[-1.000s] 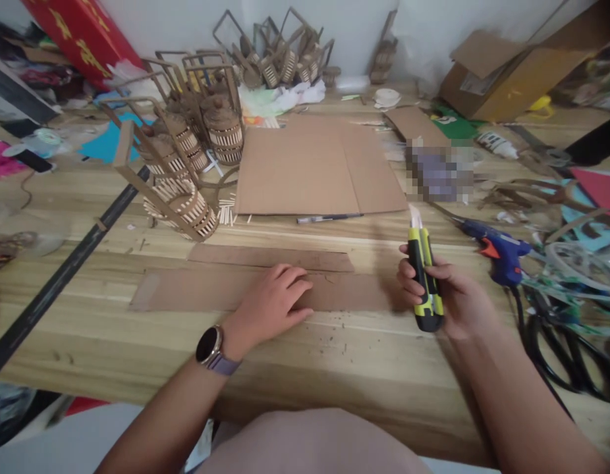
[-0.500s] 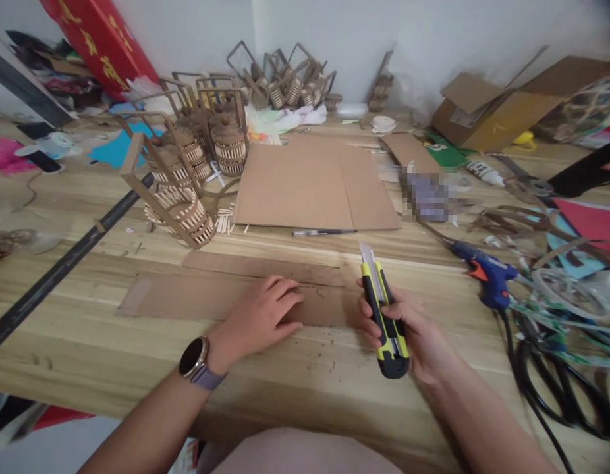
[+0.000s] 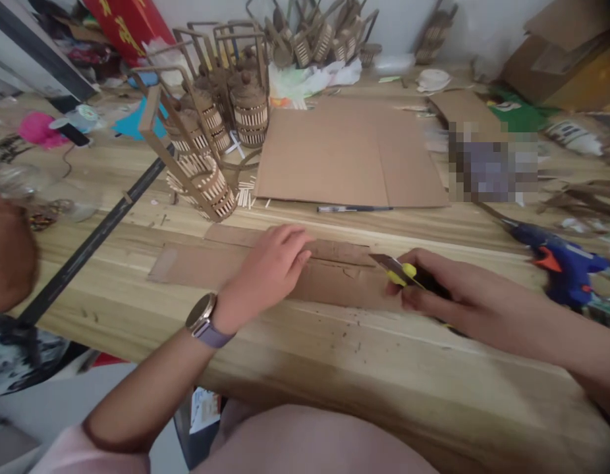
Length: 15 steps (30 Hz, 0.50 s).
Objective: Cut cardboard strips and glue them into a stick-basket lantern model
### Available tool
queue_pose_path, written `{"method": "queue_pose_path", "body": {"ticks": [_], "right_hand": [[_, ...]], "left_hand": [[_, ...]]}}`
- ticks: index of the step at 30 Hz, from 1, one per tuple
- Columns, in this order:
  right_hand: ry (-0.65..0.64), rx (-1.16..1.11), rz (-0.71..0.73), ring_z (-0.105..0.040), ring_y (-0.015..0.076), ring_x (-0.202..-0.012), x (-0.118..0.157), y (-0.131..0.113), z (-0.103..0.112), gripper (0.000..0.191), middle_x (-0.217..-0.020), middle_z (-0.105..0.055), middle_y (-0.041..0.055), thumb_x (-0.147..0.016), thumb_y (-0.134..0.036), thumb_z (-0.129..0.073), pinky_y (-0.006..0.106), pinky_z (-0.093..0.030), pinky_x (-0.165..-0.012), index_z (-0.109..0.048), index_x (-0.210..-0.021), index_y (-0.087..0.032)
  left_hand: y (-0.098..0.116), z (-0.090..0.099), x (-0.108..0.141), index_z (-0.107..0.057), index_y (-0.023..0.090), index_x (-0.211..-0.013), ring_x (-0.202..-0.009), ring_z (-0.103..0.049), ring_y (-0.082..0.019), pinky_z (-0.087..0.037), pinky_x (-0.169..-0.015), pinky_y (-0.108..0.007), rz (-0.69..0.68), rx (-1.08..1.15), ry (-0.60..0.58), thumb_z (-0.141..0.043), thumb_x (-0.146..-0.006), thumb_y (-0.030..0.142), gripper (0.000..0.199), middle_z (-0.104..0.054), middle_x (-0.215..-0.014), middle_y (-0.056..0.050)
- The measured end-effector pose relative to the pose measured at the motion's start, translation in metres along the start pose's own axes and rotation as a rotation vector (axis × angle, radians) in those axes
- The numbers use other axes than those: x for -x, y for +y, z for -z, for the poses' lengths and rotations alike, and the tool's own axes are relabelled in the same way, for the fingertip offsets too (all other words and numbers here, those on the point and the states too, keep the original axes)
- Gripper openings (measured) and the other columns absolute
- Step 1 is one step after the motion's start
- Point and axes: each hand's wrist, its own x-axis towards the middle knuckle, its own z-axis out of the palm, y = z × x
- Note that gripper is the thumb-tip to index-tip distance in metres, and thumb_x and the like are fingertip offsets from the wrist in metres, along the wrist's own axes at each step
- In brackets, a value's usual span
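My left hand [image 3: 273,266] lies flat with its fingers stretched out, across the two cardboard strips on the table. The wider strip [image 3: 201,264] runs under the palm; the narrower strip [image 3: 342,251] lies just beyond it, by the fingertips. In my right hand [image 3: 443,283] is a yellow and black utility knife [image 3: 408,271], held low and pointing left. Its blade [image 3: 383,261] is out, close to the right end of the narrower strip; whether it touches the cardboard I cannot tell. Most of the knife's handle is hidden by the hand.
Beyond the strips lie a pen [image 3: 354,209] and a large cardboard sheet [image 3: 329,155]. Small stick-sided baskets [image 3: 206,191] stand at the left. A blue glue gun [image 3: 556,257] lies at the right. Another person's arm [image 3: 8,253] shows at the left edge.
My right hand has turned the utility knife from upright to low and leftward, bringing its blade down near the strips. My left hand has slid toward the narrower strip. Another person's arm has appeared at left.
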Motion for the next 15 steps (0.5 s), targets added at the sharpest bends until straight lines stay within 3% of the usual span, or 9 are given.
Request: {"method": "queue_pose_path", "body": {"ticks": [3,7,10,15], "right_hand": [[-0.154,0.278,0.054,-0.067,0.0241,-0.069,-0.014,-0.017,-0.008,0.032,-0.082,-0.071,0.0087,-0.095,-0.043,-0.036,0.034,-0.046,-0.059,-0.055,-0.108,-0.021],[-0.288,0.576,0.074,-0.071,0.0277,-0.076,-0.031,-0.030,-0.032,0.022,-0.090,-0.074,0.0080,-0.097,-0.033,-0.041,0.031,-0.042,-0.056,-0.059,-0.105,-0.023],[-0.287,0.618,0.122,-0.072,0.0277,-0.073,-0.037,-0.028,-0.045,0.024,-0.090,-0.075,0.0080,-0.096,-0.030,-0.044,0.031,-0.041,-0.054,-0.061,-0.112,-0.023],[-0.229,0.611,0.152,-0.068,0.0264,-0.060,-0.039,-0.021,-0.048,0.027,-0.079,-0.075,0.0085,-0.093,-0.027,-0.048,0.029,-0.034,-0.047,-0.064,-0.115,-0.022]], "left_hand": [[0.001,-0.010,-0.015,-0.055,0.009,-0.132,-0.131,-0.049,-0.031,-0.040,-0.112,-0.052,-0.014,-0.128,-0.042,-0.045,-0.100,0.025,0.036,-0.055,-0.137,-0.019],[0.005,-0.036,-0.028,-0.040,0.007,-0.147,-0.149,-0.024,-0.037,-0.022,-0.121,-0.057,-0.070,-0.196,-0.119,-0.038,-0.103,0.035,0.052,-0.035,-0.157,-0.021],[0.004,-0.052,-0.029,-0.032,0.010,-0.152,-0.152,-0.014,-0.038,-0.015,-0.121,-0.062,-0.067,-0.197,-0.177,-0.037,-0.103,0.040,0.057,-0.027,-0.162,-0.020],[-0.001,-0.063,-0.025,-0.028,0.009,-0.154,-0.153,-0.011,-0.037,-0.014,-0.121,-0.062,-0.070,-0.172,-0.178,-0.038,-0.103,0.044,0.063,-0.025,-0.162,-0.021]]}}
